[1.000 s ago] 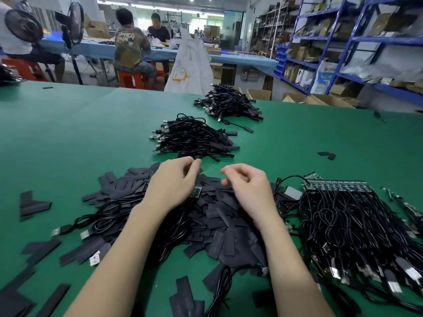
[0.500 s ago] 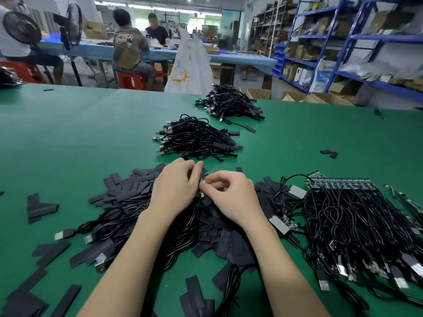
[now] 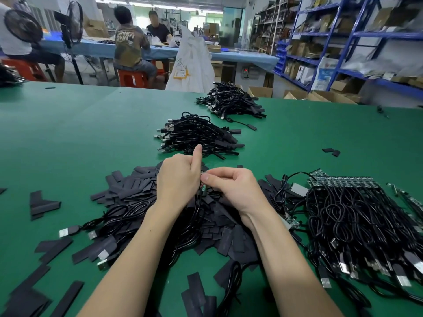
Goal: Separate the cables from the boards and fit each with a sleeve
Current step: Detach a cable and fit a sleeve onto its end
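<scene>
Pinching a small green circuit board between both hands over the middle of the green felt desk: right hand has its grip curled tight on it, left hand curled beside it with the thumb sticking up. Thin black cable hangs from the board down between the wrists. Underneath, heap of flat black sleeve pieces with loose USB cables mixed in. Right: bundle of black cables still joined to a strip of green boards. Farther back, two piles of finished black cables. Containers: open cardboard boxes beyond the desk edge, contents not visible; white sack standing behind.
</scene>
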`<state>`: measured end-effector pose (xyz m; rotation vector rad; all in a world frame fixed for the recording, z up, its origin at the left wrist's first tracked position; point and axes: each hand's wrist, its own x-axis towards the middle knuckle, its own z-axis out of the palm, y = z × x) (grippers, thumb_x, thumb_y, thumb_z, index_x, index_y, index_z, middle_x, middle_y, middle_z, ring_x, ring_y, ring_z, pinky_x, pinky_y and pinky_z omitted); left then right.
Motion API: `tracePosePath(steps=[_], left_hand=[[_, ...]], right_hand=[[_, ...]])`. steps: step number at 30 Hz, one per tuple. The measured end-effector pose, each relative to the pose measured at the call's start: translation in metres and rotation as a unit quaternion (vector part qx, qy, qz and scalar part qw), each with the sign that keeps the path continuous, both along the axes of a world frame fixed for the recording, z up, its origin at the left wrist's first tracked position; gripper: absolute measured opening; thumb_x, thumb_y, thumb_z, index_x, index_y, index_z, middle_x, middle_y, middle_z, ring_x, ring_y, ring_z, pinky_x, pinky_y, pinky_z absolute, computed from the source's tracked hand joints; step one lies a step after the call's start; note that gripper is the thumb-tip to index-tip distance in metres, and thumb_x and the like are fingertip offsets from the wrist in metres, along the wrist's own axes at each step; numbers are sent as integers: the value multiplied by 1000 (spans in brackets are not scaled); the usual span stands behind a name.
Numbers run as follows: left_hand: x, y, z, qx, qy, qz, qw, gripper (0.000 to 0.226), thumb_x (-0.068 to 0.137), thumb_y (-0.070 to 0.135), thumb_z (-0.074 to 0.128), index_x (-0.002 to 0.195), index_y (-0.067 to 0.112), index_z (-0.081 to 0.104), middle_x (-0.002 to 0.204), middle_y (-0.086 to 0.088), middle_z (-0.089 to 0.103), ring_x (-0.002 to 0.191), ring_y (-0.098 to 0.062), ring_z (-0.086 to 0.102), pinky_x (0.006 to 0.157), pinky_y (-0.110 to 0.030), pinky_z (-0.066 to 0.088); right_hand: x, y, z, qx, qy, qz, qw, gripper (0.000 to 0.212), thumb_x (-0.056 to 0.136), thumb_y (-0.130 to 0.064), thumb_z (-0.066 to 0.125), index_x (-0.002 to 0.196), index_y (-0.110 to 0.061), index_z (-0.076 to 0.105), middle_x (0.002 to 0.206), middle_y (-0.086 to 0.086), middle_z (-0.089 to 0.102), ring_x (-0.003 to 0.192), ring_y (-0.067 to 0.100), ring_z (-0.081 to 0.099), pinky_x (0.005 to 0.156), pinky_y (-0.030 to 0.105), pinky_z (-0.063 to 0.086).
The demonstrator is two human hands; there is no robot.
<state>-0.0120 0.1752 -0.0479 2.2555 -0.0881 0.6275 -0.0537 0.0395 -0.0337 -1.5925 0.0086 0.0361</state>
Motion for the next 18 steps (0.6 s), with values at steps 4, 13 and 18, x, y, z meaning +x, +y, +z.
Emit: tracePosePath(steps=[4, 13, 18], left_hand=[[2, -1, 1, 9, 2, 13, 1000, 72, 105, 49, 37, 42, 14, 34, 38, 2, 37, 44, -18, 42, 48, -31, 24], [-1, 1, 5, -28, 48, -21, 998, 72, 107, 47, 32, 50, 8, 52, 47, 1, 51, 59, -29, 54, 60, -35, 39], [-2, 2, 10, -89, 22, -43, 995, 73, 107, 47, 35, 45, 8, 43, 36, 5, 40, 50, -24, 46, 60, -36, 38]], right_hand=[[0, 1, 0, 16, 32, 6, 999, 7, 83, -17, 82, 89, -14, 80, 70, -8, 70, 59, 2, 51, 50, 13, 37], [1, 2, -2, 68, 81, 22, 994, 2, 83, -15, 81, 83, -15, 80, 75, -8, 72, 54, -4, 53, 43, 10, 33], [-1, 2, 0, 174, 99, 42, 979, 11, 83, -9, 79, 94, -7, 77, 74, -3, 72, 46, 1, 44, 37, 12, 27]])
